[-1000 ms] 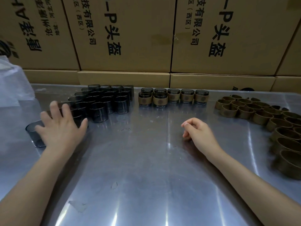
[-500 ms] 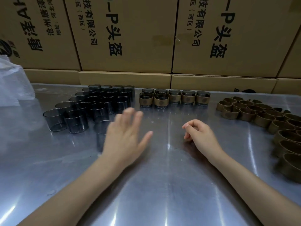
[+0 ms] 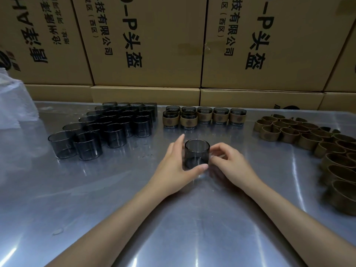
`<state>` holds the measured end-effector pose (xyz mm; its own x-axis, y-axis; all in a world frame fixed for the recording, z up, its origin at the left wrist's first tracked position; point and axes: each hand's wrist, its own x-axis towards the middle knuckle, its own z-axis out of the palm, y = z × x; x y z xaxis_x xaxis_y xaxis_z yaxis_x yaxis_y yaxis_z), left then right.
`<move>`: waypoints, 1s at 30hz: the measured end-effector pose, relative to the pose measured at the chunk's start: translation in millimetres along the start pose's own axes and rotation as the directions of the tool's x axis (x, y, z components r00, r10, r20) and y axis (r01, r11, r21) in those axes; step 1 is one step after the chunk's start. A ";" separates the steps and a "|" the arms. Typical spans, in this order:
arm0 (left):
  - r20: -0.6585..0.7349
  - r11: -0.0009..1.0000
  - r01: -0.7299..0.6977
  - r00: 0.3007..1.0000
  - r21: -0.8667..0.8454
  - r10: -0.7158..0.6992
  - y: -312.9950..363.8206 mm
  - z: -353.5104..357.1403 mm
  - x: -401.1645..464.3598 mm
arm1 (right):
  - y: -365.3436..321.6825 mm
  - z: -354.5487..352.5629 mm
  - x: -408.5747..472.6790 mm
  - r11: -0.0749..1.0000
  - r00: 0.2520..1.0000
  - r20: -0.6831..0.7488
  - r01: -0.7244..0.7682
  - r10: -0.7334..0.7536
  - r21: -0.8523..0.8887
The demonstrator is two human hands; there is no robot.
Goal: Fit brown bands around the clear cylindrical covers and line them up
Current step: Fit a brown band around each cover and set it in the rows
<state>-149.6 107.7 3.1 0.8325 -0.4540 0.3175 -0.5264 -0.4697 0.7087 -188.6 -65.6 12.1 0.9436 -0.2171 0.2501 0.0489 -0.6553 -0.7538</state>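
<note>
One smoky clear cover [image 3: 197, 153] stands upright on the steel table [image 3: 173, 218] in the middle. My left hand [image 3: 174, 168] grips it, thumb across its front base and fingers behind its left wall. My right hand [image 3: 232, 164] sits at its right side, fingers loosely curled with nothing in them, the tips close to the wall. Several bare covers [image 3: 107, 124] are grouped at the back left. Several banded covers [image 3: 204, 116] stand in a row at the back centre. Loose brown bands [image 3: 308, 139] lie along the right side.
Stacked cardboard boxes [image 3: 154, 45] form a wall right behind the table. A white plastic bag [image 3: 13, 105] lies at the far left edge.
My left hand took a cover from the left group and carried it right to the middle of the table. My right hand shifted slightly left to meet it.
</note>
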 end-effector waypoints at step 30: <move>-0.356 0.913 -0.125 0.934 -0.389 -0.024 32.9 31.4 13.4 | -1.5 1.9 -6.6 0.946 0.959 -0.067 0.282 -0.275 0.158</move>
<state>-161.2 62.4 10.9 0.8517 -0.1436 0.5039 -0.5173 -0.0769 0.8524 -194.3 -61.8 10.5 0.8697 -0.0763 0.4877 0.3645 -0.5671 -0.7386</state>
